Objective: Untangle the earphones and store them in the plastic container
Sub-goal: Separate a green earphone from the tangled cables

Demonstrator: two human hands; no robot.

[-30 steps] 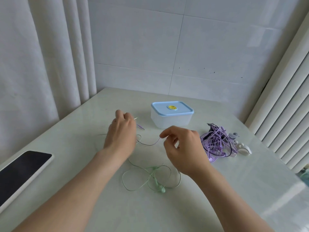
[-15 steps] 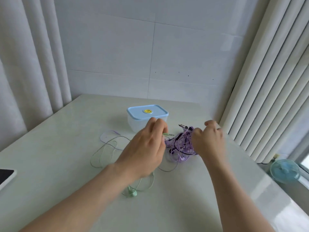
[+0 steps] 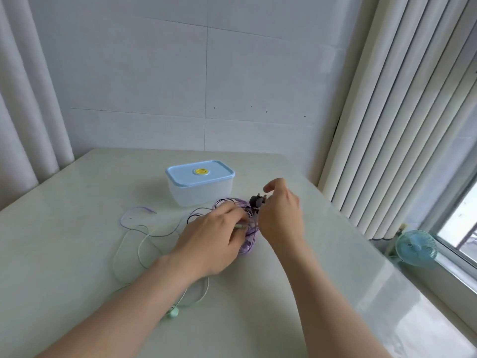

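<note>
Right hand (image 3: 281, 218) now on tangle (image 3: 246, 248); plug (image 3: 240, 226) rightward

Soft, even daylight comes from the window (image 3: 459, 228) to the right of the table (image 3: 77, 202), leaving the scene bright yet cool and flat, with only faint, diffuse shadows on the table under the left hand (image 3: 214, 239) and right hand (image 3: 281, 218). A pale sheen of glare lies across the table's near right corner. The hands and the earphones (image 3: 246, 248) between them look slightly smeared, and the curtains (image 3: 387, 112) right of the table bow outward with wide-angle distortion.
</note>
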